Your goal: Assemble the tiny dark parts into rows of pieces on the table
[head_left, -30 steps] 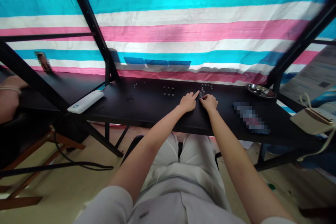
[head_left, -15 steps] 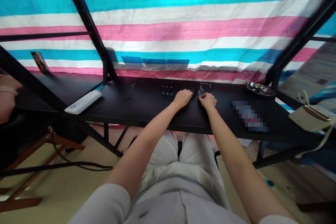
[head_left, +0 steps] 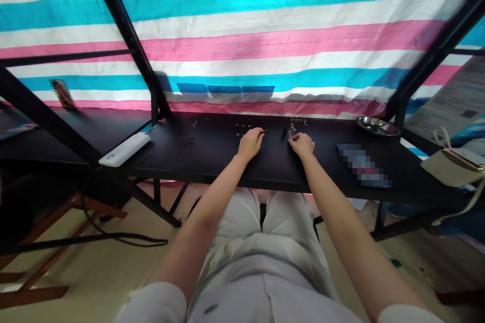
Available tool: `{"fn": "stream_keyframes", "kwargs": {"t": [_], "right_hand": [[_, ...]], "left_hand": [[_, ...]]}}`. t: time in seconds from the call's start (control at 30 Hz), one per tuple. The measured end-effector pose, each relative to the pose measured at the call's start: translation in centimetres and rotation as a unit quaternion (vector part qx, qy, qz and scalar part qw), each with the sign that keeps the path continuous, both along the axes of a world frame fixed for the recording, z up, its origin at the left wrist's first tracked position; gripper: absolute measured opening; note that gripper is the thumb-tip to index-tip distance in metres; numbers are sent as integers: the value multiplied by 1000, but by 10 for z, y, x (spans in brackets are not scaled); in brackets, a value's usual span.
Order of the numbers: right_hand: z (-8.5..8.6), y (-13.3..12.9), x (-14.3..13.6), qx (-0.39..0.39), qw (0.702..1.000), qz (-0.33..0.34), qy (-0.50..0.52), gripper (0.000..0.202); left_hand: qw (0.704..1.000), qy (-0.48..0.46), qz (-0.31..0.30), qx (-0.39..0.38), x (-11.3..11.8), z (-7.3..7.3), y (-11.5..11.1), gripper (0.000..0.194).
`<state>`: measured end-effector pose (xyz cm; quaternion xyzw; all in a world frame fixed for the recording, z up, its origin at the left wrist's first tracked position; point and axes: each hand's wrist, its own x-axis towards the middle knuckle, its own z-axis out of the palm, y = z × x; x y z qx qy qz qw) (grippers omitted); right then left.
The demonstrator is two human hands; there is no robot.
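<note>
One thin dark piece: left hand is pinching it, mid-tabletop | right hand is apparently touching small greyish parts, grip unclear | seemingly separating pieces; next move likely needing precision

We are drawing our left hand from our right hand toward nine o'clock, a thin dark piece now jutting from its fingers, partly covering the small pale pieces; a co-worker's arm is leaving view.
</note>
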<state>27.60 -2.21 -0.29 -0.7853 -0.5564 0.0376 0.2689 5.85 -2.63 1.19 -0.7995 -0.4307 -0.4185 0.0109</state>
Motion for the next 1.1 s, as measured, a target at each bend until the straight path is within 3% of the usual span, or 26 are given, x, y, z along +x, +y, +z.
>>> {"fn": "stream_keyframes", "kwargs": {"t": [0.3, 1.1], "right_hand": [[0, 0, 0, 1, 1000, 1, 0, 23], [1, -3, -3, -2, 1000, 28, 4, 17]], "left_hand": [[999, -47, -3, -15, -3, 0, -1, 19], [999, -47, -6, -10, -2, 3, -5, 18]]}}
